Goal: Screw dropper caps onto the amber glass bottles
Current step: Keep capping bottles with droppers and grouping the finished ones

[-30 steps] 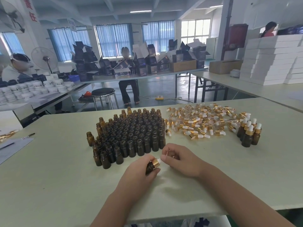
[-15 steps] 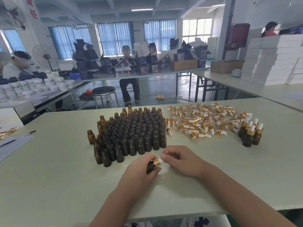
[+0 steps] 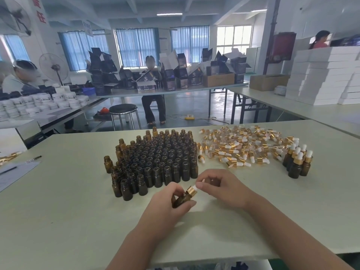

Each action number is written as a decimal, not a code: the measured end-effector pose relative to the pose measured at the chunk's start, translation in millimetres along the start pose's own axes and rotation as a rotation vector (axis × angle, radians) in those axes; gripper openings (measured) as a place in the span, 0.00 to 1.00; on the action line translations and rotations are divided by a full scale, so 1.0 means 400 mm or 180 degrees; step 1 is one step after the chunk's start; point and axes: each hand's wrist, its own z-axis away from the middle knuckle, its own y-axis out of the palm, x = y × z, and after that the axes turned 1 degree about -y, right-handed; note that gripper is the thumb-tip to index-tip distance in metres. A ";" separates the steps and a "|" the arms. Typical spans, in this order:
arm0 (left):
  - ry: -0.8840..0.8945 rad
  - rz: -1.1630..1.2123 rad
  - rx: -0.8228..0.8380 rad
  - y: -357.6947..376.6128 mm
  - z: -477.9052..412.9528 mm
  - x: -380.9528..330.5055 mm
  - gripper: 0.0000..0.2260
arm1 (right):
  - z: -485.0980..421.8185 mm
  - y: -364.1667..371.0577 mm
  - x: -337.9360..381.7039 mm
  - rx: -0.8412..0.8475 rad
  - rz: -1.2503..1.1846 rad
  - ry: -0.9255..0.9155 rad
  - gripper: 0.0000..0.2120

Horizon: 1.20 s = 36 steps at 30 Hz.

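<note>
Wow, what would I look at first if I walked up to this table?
Probably the big crowd of open amber bottles packed together in the middle of the table, with a glittery heap of gold dropper caps just to its right. Nearer you, the left hand grips a tilted bottle while the right hand pinches its cap. A few capped bottles stand at the far right.

The left hand (image 3: 167, 208) and right hand (image 3: 224, 189) were bare, the left arm (image 3: 136, 242) and right arm (image 3: 288, 236) were bare too, and at 6 o'clock a bit of white cloth (image 3: 224, 266) with dark blue marks showed.
</note>
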 end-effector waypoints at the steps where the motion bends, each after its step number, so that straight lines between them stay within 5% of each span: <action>1: -0.0031 -0.0008 0.0010 -0.001 0.000 0.000 0.11 | 0.005 -0.014 0.005 -0.0089 0.0019 -0.0031 0.04; 9: 0.0110 -0.0374 0.0048 0.001 0.000 0.006 0.09 | 0.136 -0.263 0.047 -0.0775 0.1321 -0.0022 0.03; 17: 0.0378 -0.0589 0.0083 0.001 -0.001 0.004 0.01 | 0.263 -0.487 -0.003 -0.1266 0.2482 0.1231 0.06; 36: 0.0538 -0.0485 0.0034 0.009 -0.002 0.019 0.08 | 0.234 -0.489 -0.139 -0.1660 0.2666 0.1678 0.07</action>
